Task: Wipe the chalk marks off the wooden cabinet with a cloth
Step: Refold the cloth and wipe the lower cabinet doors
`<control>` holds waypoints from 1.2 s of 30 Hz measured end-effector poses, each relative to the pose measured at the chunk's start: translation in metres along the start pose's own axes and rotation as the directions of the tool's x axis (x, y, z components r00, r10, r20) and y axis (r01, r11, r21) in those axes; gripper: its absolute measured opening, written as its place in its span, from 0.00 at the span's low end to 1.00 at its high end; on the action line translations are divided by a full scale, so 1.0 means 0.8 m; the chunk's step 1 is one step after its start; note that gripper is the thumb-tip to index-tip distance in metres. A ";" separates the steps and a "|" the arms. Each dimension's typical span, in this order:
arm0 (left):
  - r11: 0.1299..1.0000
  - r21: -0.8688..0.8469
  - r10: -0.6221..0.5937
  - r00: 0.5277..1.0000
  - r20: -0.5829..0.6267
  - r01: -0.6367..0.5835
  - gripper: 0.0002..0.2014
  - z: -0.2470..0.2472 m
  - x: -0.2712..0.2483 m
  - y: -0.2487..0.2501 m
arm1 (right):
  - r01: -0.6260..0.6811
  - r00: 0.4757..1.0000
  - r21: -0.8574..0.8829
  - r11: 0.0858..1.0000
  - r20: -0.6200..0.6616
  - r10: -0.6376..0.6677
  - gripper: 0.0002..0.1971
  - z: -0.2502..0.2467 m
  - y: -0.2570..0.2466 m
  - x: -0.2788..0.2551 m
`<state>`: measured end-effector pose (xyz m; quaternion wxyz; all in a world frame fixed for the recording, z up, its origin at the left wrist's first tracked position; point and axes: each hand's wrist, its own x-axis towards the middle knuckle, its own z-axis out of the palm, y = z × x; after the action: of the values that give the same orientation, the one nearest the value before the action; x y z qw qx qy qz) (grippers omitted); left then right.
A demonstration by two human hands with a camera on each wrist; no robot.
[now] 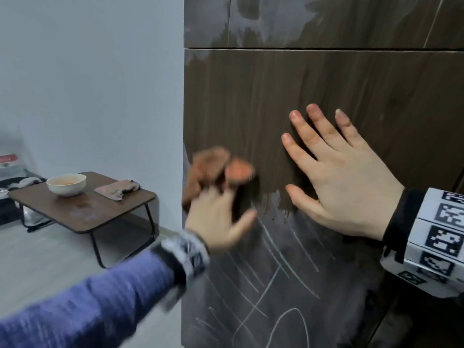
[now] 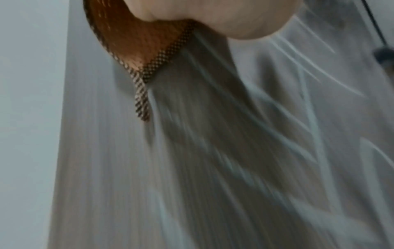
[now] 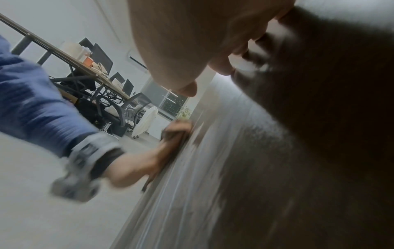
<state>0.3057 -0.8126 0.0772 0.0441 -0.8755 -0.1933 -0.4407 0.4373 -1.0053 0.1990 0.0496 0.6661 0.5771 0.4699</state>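
Wooden cabinet fills the right of the head view; its upper door panel is mostly dark and clean, the lower part grey with chalk marks; hazy residue also shows on the panel above the seam. Right hand lies flat on the door, fingers straight and spread, holding nothing. Left hand presses an orange-brown cloth against the door near its left edge, just above the chalk; blur hides whether the fingers curl round it, so grip cannot be told.

Risks, as judged: the cloth may smear chalk into haze if already loaded; the bunched cloth could slip off the door's edge under a fast stroke; the bracing palm sits touching the chalky zone and may pick up dust and reprint it on cleaned wood.

Hard to read: both wrist views streaked; door bottom cut off; cloth's contact face hidden.
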 end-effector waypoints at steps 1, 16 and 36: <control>1.000 -0.019 -0.024 0.997 -0.068 0.022 0.40 -0.016 0.036 -0.004 | 0.006 1.000 0.001 1.000 -0.008 -0.006 0.40 0.002 0.000 0.000; 0.796 -0.142 -0.528 0.789 0.313 0.589 0.49 0.083 -0.134 0.043 | 0.017 0.996 -0.027 0.999 -0.087 -0.019 0.41 0.019 0.000 -0.004; 0.894 -0.009 0.447 0.892 0.060 -0.447 0.31 0.042 -0.024 0.062 | 0.024 0.994 0.031 0.999 -0.106 -0.021 0.37 0.022 0.007 -0.009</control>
<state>0.3399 -0.8560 0.0462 0.1405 -0.9093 0.0108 -0.3916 0.4543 -1.0047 0.1886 0.0138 0.6346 0.5938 0.4945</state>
